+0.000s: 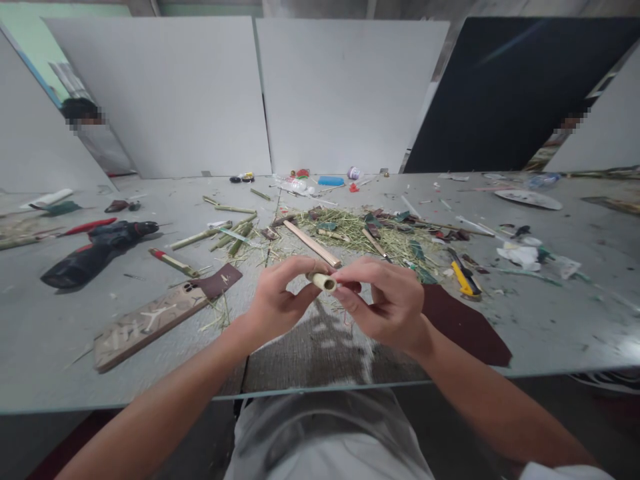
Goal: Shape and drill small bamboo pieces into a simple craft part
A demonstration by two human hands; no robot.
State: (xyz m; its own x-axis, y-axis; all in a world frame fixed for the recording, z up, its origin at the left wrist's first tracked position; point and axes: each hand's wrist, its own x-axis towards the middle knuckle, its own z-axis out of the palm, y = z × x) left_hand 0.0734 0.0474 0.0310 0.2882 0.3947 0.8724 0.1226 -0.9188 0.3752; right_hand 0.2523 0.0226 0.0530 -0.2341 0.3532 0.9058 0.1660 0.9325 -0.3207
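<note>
A short piece of bamboo tube [320,281] is held above the table, its hollow end facing me. My left hand [283,293] pinches it from the left between thumb and forefinger. From the other side, the closed fingertips of my right hand [385,297] grip the tube near its open end. Whether they also hold something small is hard to see. A thin red thread [346,319] shows just below the right fingers. Beyond my hands a flat wooden strip [313,244] lies against a heap of bamboo shavings [345,223]. Dark red leather [463,327] lies beside my right wrist.
At left are a cordless drill [95,257], a phone [150,323] and cut bamboo pieces [200,237]. A yellow utility knife [465,277] lies at right. White panels [350,93] and a black panel [505,100] line the back; people are partly visible behind them.
</note>
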